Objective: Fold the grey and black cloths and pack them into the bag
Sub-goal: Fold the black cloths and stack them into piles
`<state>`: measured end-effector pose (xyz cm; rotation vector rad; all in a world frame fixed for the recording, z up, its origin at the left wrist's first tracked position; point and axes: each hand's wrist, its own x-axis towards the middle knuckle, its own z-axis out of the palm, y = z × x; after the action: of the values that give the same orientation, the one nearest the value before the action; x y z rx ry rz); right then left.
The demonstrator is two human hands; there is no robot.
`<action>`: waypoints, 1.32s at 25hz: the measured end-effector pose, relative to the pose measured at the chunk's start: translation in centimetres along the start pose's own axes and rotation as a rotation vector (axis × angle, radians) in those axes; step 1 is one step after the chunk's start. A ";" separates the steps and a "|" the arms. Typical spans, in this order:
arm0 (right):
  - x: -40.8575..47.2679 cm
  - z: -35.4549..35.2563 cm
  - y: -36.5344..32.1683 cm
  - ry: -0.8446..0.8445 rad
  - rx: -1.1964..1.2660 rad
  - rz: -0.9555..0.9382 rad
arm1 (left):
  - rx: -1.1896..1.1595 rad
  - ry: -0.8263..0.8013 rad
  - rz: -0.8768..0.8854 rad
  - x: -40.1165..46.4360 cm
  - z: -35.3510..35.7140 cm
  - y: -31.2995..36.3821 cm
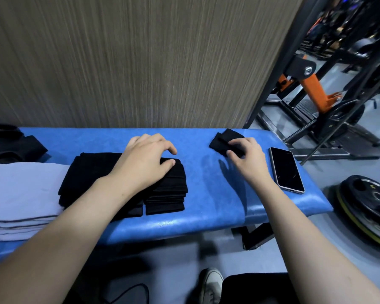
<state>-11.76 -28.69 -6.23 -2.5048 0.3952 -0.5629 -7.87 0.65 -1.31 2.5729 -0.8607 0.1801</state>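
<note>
A stack of folded black cloths (pixel 165 194) lies in the middle of the blue bench (pixel 206 194). My left hand (pixel 145 159) rests on top of that stack, fingers slightly bent over its far edge. To the right, my right hand (pixel 248 154) grips a small folded black cloth (pixel 223 137) lying near the bench's back edge. A pile of folded grey cloths (pixel 20 194) sits at the left of the bench. A dark fabric thing (pixel 9 141), possibly the bag, lies at the far left.
A black phone (pixel 286 170) lies face up at the bench's right end. A weight plate (pixel 369 207) lies on the floor to the right, and a gym rack (pixel 316 88) stands behind it. A wood-grain wall is right behind the bench. My shoe (pixel 211 284) is below.
</note>
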 end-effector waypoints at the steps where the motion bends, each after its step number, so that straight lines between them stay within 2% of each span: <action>1: 0.4 -0.1 0.8 0.032 -0.070 0.043 | -0.015 0.022 0.005 0.3 0.2 0.3; 6: 1.7 0.9 3.6 0.003 -0.131 0.168 | -0.043 0.152 0.058 1.5 1.5 1.6; 11: 4.1 1.7 3.6 -0.042 -0.234 0.196 | 0.017 0.237 0.130 3.3 2.8 2.5; 16: 6.8 1.7 3.6 -0.178 -0.271 0.168 | -0.013 0.223 0.123 4.8 4.8 4.1; 26: 5.4 0.8 3.0 -0.111 -0.308 0.114 | -0.053 0.147 0.070 6.6 8.1 6.4; 33: 1.3 -1.3 1.8 -0.130 -0.249 -0.102 | -0.306 0.003 -0.180 8.6 10.0 9.1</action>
<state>-11.53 -31.19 -5.81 -2.7956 0.3056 -0.4074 -6.56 -14.94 -5.01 2.3434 -0.5987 -0.0020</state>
